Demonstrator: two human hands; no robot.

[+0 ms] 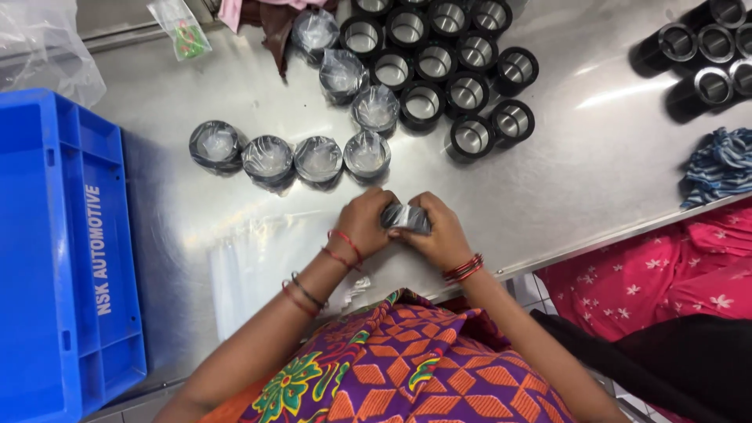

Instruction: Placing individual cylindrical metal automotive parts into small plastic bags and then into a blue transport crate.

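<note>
A: Both hands closed on one piece: left hand [362, 223] and right hand [440, 233] each have a tight grip on a plastic-wrapped ring [406, 217] held between them, just above the steel surface [595, 168].

B: Where, clock-wise?

A: Near 6 o'clock of the surface, close to the body. Row of wrapped rings [294, 155] at about 11 from the hands, near. Bare black rings [458, 74] clustered at 12 to 1, further off.

B: Anything else?

A: Blue crate [55, 251] at 9, well apart. Clear plastic bags [251, 270] lying flat at 8, just beside the left wrist. Striped cloth [722, 166] at 3.
</note>
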